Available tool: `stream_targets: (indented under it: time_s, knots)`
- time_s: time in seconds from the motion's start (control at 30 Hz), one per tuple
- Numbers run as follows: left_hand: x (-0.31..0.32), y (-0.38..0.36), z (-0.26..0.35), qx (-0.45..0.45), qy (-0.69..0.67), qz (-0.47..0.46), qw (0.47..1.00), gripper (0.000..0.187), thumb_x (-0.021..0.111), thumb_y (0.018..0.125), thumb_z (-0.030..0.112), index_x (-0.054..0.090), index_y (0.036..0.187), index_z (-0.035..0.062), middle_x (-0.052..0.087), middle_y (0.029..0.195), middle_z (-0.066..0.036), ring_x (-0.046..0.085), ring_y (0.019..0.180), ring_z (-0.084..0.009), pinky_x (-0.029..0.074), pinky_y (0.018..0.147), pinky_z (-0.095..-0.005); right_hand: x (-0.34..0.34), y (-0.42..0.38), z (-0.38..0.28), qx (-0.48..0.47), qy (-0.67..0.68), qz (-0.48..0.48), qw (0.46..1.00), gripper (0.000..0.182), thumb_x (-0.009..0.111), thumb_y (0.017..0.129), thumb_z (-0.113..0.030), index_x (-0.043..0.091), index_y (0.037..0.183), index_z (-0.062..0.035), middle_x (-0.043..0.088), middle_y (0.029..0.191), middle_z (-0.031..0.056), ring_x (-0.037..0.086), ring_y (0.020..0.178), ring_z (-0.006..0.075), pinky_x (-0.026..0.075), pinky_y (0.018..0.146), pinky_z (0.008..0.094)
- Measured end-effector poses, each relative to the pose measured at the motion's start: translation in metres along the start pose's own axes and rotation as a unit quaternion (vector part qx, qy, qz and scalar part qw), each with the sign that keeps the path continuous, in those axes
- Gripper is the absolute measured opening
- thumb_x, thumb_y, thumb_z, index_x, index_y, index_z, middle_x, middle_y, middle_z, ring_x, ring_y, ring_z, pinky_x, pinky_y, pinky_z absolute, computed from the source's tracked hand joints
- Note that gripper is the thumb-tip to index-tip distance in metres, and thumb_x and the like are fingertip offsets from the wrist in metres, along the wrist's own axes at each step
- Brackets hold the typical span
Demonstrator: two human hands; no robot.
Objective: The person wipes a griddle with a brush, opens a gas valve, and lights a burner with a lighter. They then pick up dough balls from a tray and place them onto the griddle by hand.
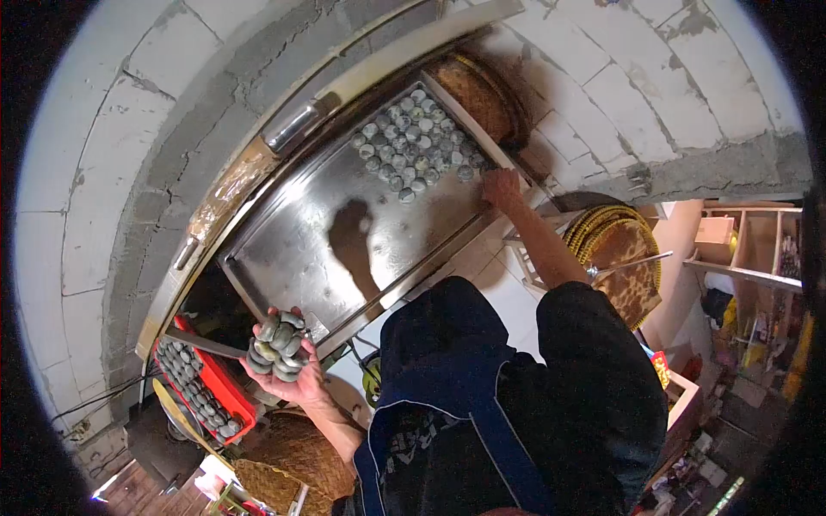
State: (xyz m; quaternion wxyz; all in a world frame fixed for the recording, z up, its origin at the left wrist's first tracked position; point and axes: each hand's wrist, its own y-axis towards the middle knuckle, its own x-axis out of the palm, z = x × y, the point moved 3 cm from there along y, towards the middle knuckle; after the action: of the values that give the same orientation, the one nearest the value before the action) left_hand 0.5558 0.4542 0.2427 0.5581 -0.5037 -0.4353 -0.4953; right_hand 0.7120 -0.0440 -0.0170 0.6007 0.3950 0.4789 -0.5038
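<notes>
My left hand (pixel 303 383), palm up, cradles a heap of flattened, round grey-green pieces (pixel 280 346) that look like dough cakes. It is beside the near left corner of a shiny metal tray (pixel 292 232). At the tray's right end, my right hand (pixel 502 187) is closed, with its fingertips down by the rim; what they hold, if anything, is hidden. Just beyond that hand, similar round pieces (pixel 413 142) lie in close rows on the tray's far right part. Some are paler and speckled, others darker.
A red crate (pixel 232 400) filled with grey pieces stands at the lower left. Round woven trays (pixel 615 249) are stacked at the right, with another woven round (pixel 477 99) beyond the tray. A wood-edged rail (pixel 237 176) and block wall run behind. Shelves (pixel 757 236) stand far right.
</notes>
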Motion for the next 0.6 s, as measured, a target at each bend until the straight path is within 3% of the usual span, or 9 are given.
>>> stream_targets:
  time_s: [0.03, 0.1, 0.23, 0.33, 0.4, 0.43, 0.5, 0.53, 0.6]
  knots:
    - [0.002, 0.001, 0.0, -0.011, 0.027, -0.005, 1.0, 0.057, 0.053, 0.095, 0.049, 0.047, 0.141, 0.0158, 0.032, 0.154, -0.012, 0.039, 0.134, -0.0327, 0.041, 0.1, -0.062, 0.012, 0.002, 0.004, 0.0, 0.001, -0.001, 1.0, 0.038, 0.077, 0.069, -0.037, 0.07, 0.094, -0.0082, 0.067, 0.082, 0.0125, 0.066, 0.078, 0.0319, 0.051, 0.068, 0.0421]
    - [-0.002, 0.002, 0.0, -0.024, 0.051, -0.009, 0.998, 0.059, 0.051, 0.095, 0.052, 0.047, 0.141, 0.0156, 0.031, 0.155, -0.012, 0.036, 0.137, -0.0343, 0.043, 0.099, -0.0632, 0.03, 0.01, 0.016, 0.101, 0.097, -0.071, 0.988, 0.037, 0.077, 0.069, -0.038, 0.07, 0.092, -0.0099, 0.067, 0.08, 0.0109, 0.066, 0.077, 0.032, 0.05, 0.066, 0.0434]
    - [-0.023, 0.02, -0.015, -0.042, 0.131, 0.125, 0.983, 0.06, 0.056, 0.092, 0.053, 0.049, 0.138, 0.0147, 0.038, 0.149, -0.02, 0.043, 0.132, -0.0405, 0.054, 0.082, -0.0627, -0.045, -0.005, -0.023, 0.04, 0.247, -0.078, 0.965, 0.038, 0.07, 0.08, -0.035, 0.068, 0.105, -0.0068, 0.069, 0.09, 0.0131, 0.067, 0.086, 0.0353, 0.051, 0.078, 0.045]
    - [-0.043, 0.047, -0.051, -0.111, 0.247, 0.174, 0.947, 0.054, 0.055, 0.091, 0.053, 0.058, 0.126, 0.0121, 0.059, 0.131, -0.007, 0.058, 0.112, -0.029, 0.054, 0.072, -0.046, -0.124, -0.017, -0.102, -0.035, 0.561, -0.113, 0.819, 0.057, 0.064, 0.09, -0.043, 0.056, 0.134, -0.0082, 0.065, 0.123, 0.0155, 0.062, 0.114, 0.0324, 0.049, 0.094, 0.0431]
    - [-0.063, 0.07, -0.085, -0.182, 0.278, 0.181, 0.926, 0.055, 0.055, 0.09, 0.055, 0.061, 0.123, 0.0117, 0.064, 0.119, -0.007, 0.059, 0.105, -0.0254, 0.049, 0.074, -0.0417, -0.153, -0.028, -0.146, -0.041, 0.745, -0.177, 0.642, 0.07, 0.055, 0.095, -0.054, 0.037, 0.149, -0.013, 0.047, 0.144, 0.0173, 0.051, 0.128, 0.0306, 0.049, 0.097, 0.0435]
    - [-0.077, 0.08, -0.101, -0.197, 0.296, 0.233, 0.905, 0.055, 0.057, 0.089, 0.056, 0.062, 0.121, 0.0111, 0.065, 0.116, -0.008, 0.061, 0.101, -0.0249, 0.051, 0.073, -0.0423, -0.163, -0.031, -0.161, 0.046, 0.823, -0.253, 0.507, 0.071, 0.058, 0.095, -0.05, 0.033, 0.15, -0.013, 0.048, 0.142, 0.0156, 0.055, 0.121, 0.0299, 0.049, 0.096, 0.0427]
    - [-0.087, 0.101, -0.134, -0.269, 0.334, 0.164, 0.888, 0.052, 0.057, 0.09, 0.053, 0.063, 0.118, 0.0105, 0.066, 0.112, -0.009, 0.064, 0.1, -0.0251, 0.058, 0.074, -0.0442, -0.15, -0.029, -0.178, 0.115, 0.891, -0.228, 0.375, 0.07, 0.061, 0.095, -0.046, 0.034, 0.148, -0.0098, 0.054, 0.133, 0.0153, 0.058, 0.114, 0.0248, 0.052, 0.089, 0.0372]
    - [-0.097, 0.111, -0.149, -0.293, 0.331, 0.155, 0.884, 0.05, 0.055, 0.092, 0.051, 0.063, 0.118, 0.0095, 0.068, 0.106, -0.008, 0.065, 0.099, -0.0253, 0.058, 0.075, -0.0425, -0.134, -0.026, -0.181, 0.113, 0.891, -0.227, 0.375, 0.07, 0.061, 0.095, -0.046, 0.034, 0.148, -0.0098, 0.054, 0.133, 0.0153, 0.058, 0.114, 0.0248, 0.052, 0.089, 0.0372]
    - [-0.102, 0.125, -0.172, -0.309, 0.328, 0.159, 0.878, 0.05, 0.052, 0.094, 0.051, 0.062, 0.117, 0.0082, 0.069, 0.108, -0.008, 0.066, 0.098, -0.0253, 0.057, 0.075, -0.04, -0.095, -0.021, -0.178, 0.291, 0.858, -0.182, 0.383, 0.062, 0.066, 0.091, -0.047, 0.049, 0.136, -0.0074, 0.064, 0.114, 0.0109, 0.062, 0.1, 0.0218, 0.054, 0.08, 0.0363]
